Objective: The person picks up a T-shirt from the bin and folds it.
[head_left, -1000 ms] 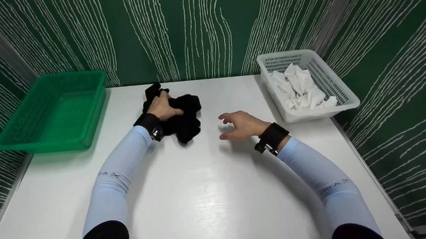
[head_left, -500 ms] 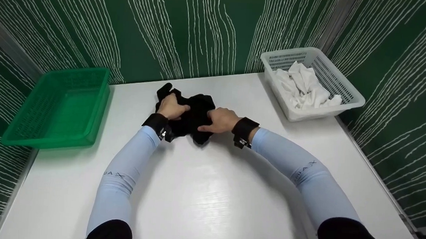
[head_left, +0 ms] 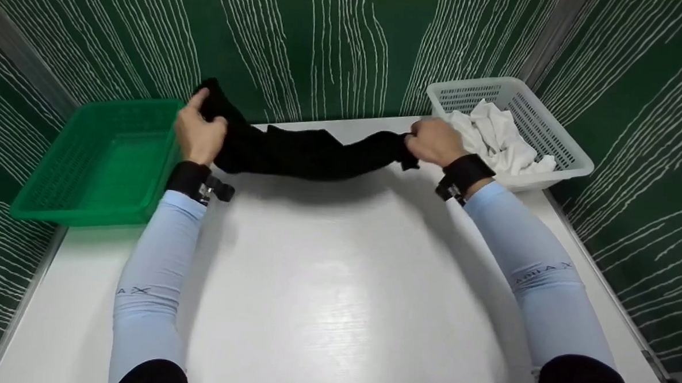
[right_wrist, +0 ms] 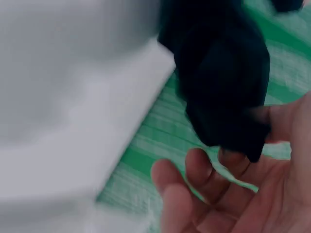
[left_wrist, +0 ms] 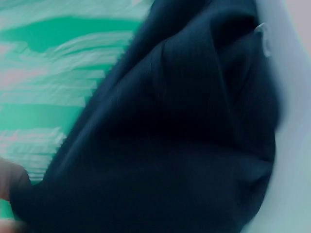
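Note:
A crumpled black cloth (head_left: 308,152) is stretched sideways above the far part of the white table, sagging a little in the middle. Its left end is pinched in my left hand (head_left: 201,130), where the cloth stands higher. At the other end, my right hand (head_left: 437,141) grips a narrow corner. Dark folds of the cloth (left_wrist: 170,121) fill most of the left wrist view, with only a bit of finger at the lower left. In the right wrist view, thumb and forefinger of my right hand (right_wrist: 272,189) pinch the cloth's tip while the other fingers curl loosely below.
A green plastic basket (head_left: 106,170) stands at the left, close to my left hand. The white basket (head_left: 525,180) at the back right holds rumpled white cloth (head_left: 496,132). Behind the white table (head_left: 291,281) rises a green wall (head_left: 347,48) with white streaks.
My right hand came in from the right and took hold of the black cloth. Both hands have since lifted it and moved apart, spreading the bunched cloth out sideways.

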Demonstrator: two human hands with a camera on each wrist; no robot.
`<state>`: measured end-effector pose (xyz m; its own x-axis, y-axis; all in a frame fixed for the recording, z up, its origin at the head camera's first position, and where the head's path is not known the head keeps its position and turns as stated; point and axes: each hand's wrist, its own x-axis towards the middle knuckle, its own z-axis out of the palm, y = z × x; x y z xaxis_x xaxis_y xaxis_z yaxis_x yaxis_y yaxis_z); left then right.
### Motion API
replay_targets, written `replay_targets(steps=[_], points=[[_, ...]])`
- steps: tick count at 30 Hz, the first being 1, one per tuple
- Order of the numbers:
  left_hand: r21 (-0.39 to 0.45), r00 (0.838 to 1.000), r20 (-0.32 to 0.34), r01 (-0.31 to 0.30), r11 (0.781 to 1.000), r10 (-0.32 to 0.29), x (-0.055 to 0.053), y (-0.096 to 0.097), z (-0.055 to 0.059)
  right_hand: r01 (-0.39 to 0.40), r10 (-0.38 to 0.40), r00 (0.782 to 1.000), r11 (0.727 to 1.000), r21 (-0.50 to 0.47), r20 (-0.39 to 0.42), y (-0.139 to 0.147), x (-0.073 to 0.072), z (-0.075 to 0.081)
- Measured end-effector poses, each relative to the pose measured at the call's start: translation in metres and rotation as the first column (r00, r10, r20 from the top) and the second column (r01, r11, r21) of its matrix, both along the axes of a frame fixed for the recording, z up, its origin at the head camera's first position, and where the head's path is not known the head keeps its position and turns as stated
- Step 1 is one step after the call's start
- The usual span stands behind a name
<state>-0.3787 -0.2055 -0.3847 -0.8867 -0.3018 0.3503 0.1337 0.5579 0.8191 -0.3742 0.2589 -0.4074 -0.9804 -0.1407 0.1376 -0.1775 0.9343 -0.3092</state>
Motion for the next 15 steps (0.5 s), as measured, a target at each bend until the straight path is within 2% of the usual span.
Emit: replay_targets(steps=[2,4,6,7,9,11,12,14,15], points=[[0.047,0.994,-0.095,-0.052,0.998,0.057,0.004,-0.015,0.007,0.084,-0.084,0.995,0.996,0.010,-0.061,0.018,0.002,0.005],[0.070,0.992,-0.113,-0.054,0.996,0.061,0.008,-0.025,0.010,0.133,-0.128,0.985,0.990,0.037,-0.114,0.027,0.005,0.005],[0.034,0.998,-0.046,-0.028,0.999,0.029,0.010,-0.031,0.009,0.143,-0.130,0.980,0.987,0.072,-0.153,0.029,0.009,0.001],[-0.005,1.000,0.007,-0.005,1.000,0.005,0.011,-0.031,0.007,0.126,-0.112,0.981,0.989,0.080,-0.157,0.027,0.011,-0.002],[-0.079,0.989,0.138,0.063,0.995,-0.052,0.012,-0.029,0.001,0.046,-0.033,0.989,0.995,0.089,-0.142,0.018,0.015,-0.010],[-0.152,0.961,0.255,0.147,0.977,-0.105,0.010,-0.024,-0.008,-0.081,0.090,0.990,0.993,0.083,-0.109,0.004,0.021,-0.020],[-0.178,0.942,0.310,0.192,0.965,-0.130,0.010,-0.021,-0.013,-0.153,0.159,0.984,0.986,0.072,-0.085,-0.004,0.024,-0.026],[-0.231,0.887,0.424,0.301,0.925,-0.182,0.009,-0.015,-0.022,-0.292,0.294,0.955,0.955,0.054,-0.036,-0.022,0.032,-0.037],[-0.247,0.851,0.485,0.357,0.901,-0.204,0.008,-0.011,-0.027,-0.343,0.344,0.939,0.938,0.051,-0.014,-0.031,0.036,-0.042]])
